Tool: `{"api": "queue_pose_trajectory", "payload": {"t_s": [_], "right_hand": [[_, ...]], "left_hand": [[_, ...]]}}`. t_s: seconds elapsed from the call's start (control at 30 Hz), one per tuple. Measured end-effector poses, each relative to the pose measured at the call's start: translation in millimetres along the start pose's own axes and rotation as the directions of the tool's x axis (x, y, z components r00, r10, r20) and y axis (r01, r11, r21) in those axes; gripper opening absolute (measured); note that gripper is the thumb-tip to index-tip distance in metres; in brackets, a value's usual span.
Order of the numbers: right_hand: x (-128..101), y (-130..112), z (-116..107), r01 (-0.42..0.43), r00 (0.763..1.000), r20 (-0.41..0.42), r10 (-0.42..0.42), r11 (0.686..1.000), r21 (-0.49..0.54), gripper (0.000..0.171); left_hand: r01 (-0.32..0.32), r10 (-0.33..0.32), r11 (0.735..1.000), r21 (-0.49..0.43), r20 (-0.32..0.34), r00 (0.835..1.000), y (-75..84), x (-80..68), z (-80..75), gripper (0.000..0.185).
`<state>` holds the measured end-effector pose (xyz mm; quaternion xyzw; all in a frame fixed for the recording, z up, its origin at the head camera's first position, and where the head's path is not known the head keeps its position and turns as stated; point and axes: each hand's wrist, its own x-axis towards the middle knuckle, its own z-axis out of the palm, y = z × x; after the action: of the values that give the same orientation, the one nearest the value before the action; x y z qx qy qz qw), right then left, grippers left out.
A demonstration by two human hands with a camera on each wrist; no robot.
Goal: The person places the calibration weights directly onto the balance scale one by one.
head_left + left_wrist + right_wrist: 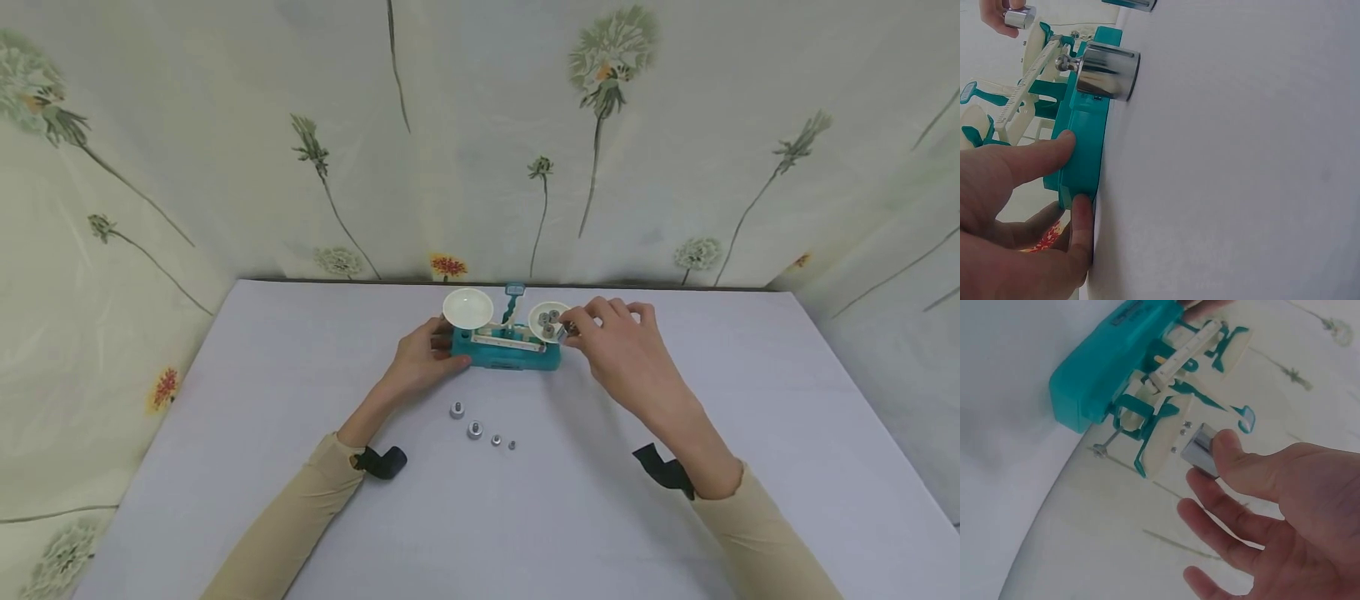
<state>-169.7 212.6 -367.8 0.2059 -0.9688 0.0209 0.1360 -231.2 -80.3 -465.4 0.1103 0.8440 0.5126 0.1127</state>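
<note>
A teal balance scale (pixel 504 358) with two white pans stands toward the back of the table. My left hand (pixel 422 358) holds the left end of its base, thumb at the front and fingers round the side. Above the right pan (pixel 533 323) my right hand (pixel 626 358) pinches a shiny cylindrical weight (pixel 1199 453) between thumb and forefinger. Several metal weights (pixel 548 331) rest in that pan, their knobs showing past its rim in the right wrist view. The left pan (pixel 468 309) has nothing in it.
In front of the scale, a large weight (pixel 457 409), another large weight (pixel 475 430), a smaller weight (pixel 496 440) and a tiny one (pixel 512 445) stand on the white tabletop (pixel 300 375). A flower-printed cloth (pixel 465 167) hangs behind the table's back edge.
</note>
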Motion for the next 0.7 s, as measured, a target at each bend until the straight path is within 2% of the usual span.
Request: {"api": "queue_pose_trajectory", "payload": {"t_s": [0.7], "right_hand": [[9.3,4.2,11.6,0.013,0.997,-0.072,-0.016,0.999,-0.033,0.026]], "left_hand": [[-0.019,0.019,1.0,0.0,0.005,1.0,-0.1,-0.9,-1.4,0.065]]}}
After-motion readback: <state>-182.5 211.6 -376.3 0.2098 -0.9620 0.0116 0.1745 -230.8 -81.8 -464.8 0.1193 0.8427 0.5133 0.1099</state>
